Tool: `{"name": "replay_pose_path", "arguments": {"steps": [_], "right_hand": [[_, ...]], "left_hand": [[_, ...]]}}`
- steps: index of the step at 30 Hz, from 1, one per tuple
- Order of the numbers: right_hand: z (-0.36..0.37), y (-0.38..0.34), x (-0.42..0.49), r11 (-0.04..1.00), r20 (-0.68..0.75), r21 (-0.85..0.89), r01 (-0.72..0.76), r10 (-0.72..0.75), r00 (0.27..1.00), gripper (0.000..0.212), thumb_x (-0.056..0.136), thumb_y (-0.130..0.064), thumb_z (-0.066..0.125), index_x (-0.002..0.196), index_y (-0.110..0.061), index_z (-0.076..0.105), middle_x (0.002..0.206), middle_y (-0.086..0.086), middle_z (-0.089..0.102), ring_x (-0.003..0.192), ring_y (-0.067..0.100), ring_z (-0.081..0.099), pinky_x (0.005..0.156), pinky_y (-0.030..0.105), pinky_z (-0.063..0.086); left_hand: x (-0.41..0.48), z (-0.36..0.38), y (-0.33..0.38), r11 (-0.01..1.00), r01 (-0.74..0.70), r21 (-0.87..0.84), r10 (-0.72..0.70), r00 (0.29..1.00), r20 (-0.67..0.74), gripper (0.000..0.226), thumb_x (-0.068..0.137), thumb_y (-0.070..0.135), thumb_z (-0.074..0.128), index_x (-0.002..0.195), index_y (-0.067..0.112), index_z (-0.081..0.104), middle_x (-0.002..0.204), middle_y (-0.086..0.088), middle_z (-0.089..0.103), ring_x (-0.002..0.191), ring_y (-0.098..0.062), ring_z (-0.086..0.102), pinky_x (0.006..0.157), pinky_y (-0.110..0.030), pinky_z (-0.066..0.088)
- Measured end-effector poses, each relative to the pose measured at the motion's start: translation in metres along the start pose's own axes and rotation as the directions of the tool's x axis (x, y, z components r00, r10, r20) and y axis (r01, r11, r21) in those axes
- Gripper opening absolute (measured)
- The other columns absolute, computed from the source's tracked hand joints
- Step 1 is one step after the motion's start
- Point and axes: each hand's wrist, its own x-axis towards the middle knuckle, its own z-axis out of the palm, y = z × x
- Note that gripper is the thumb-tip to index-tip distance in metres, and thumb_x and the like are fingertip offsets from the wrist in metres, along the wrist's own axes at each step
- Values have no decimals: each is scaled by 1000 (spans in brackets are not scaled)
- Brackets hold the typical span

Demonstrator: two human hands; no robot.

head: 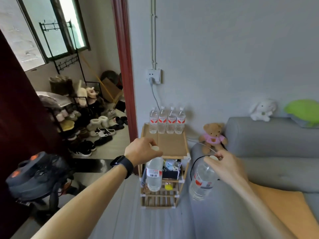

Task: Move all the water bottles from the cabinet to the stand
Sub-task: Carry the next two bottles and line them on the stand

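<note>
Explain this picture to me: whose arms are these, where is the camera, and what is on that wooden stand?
There is no machine: one camera, worn on a person's head, looks down at their bare arms. The left hand grips a water bottle near its cap; the right hand grips a second bottle likewise. Ahead is a wooden stand with four bottles in a row at the back of its top. A teddy bear sits to its right, against a grey sofa.
</note>
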Motion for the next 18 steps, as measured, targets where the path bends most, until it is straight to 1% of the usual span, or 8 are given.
{"name": "replay_pose_path", "arguments": {"steps": [2,5,8,10,12,14,16,18], "right_hand": [[12,-5,36,1000,16,-4,-4,4,1000,30,68,-50,66,73,-20,63,68,-5,65,65,12,58,56,27,44],[31,-16,85,1000,18,5,-8,8,1000,36,64,-57,61,78,-24,61,77,-8,64,68,8,54,55,27,37],[51,-24,128,999,17,3,-48,48,999,34,69,-54,66,81,-23,61,81,-4,66,78,22,59,64,31,40],[64,-27,156,996,14,39,-77,77,997,32,70,-50,69,80,-21,63,81,-2,67,81,24,60,68,32,41],[77,-28,183,992,22,83,-93,92,996,34,65,-53,65,79,-21,63,78,-4,66,76,17,59,65,32,41],[91,-28,211,989,42,101,-113,109,993,35,63,-55,63,78,-24,61,76,-9,64,71,6,54,58,28,37],[107,-27,239,986,59,106,-132,126,990,34,65,-56,65,78,-26,58,75,-13,61,69,-1,48,55,25,32],[124,-27,265,987,85,92,-133,125,988,32,70,-56,66,80,-28,55,75,-16,58,69,-2,46,54,23,30]], "left_hand": [[37,6,-6,1000,5,-9,-5,1000,15,31,60,63,64,78,38,63,71,19,63,66,3,59,53,-21,45],[91,18,-15,1000,13,-4,-13,999,29,29,60,60,64,78,38,61,71,18,64,66,1,59,57,-23,50],[137,36,-16,999,35,17,-35,999,5,27,60,57,62,77,36,59,68,18,62,65,-1,59,58,-24,52],[164,49,-14,999,41,26,-41,999,-3,27,60,56,61,77,36,59,68,17,61,64,-2,58,57,-25,52],[190,62,-12,999,41,24,-41,999,12,26,62,56,62,79,36,58,69,17,60,63,0,55,53,-24,48],[214,74,-12,999,37,15,-38,998,40,25,64,55,63,81,37,58,70,18,59,63,2,53,51,-22,43],[238,83,-12,999,42,19,-43,997,69,24,65,56,64,82,39,58,70,19,59,64,3,54,49,-22,40],[261,88,-12,999,45,20,-47,994,98,22,69,56,65,82,40,58,72,20,59,66,3,54,50,-21,38]]}}
